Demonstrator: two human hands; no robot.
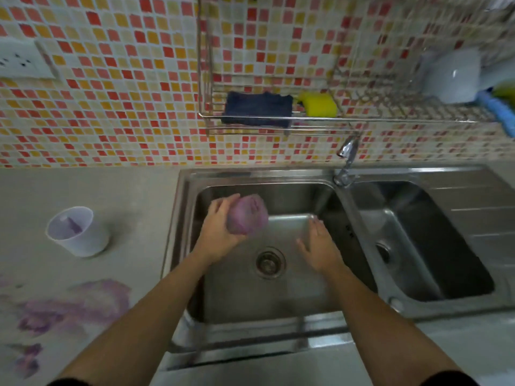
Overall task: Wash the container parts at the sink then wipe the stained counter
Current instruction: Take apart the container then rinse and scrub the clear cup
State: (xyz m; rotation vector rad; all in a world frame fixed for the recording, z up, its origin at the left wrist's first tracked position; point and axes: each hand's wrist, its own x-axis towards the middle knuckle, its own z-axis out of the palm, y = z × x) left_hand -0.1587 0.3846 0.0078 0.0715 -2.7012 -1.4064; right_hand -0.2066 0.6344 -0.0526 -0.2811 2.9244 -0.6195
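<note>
- Left hand is wrapped around a purple-stained container part, fingers curled over its far side, holding it above the left basin of the sink; the part is blurred, so its exact shape is unclear.
- Right hand is spread flat and empty, well to the right of the grip, near the stream from the tap.
- Risk: a wet, one-handed hold could slip, and the part would fall to the drain below and right of the grip.
- Risk: shaking it could fling purple residue left of the grip onto the counter, adding to the purple stain.
- The white cup, left of the grip on the counter, looks unwashed; an elbow could knock it.
</note>
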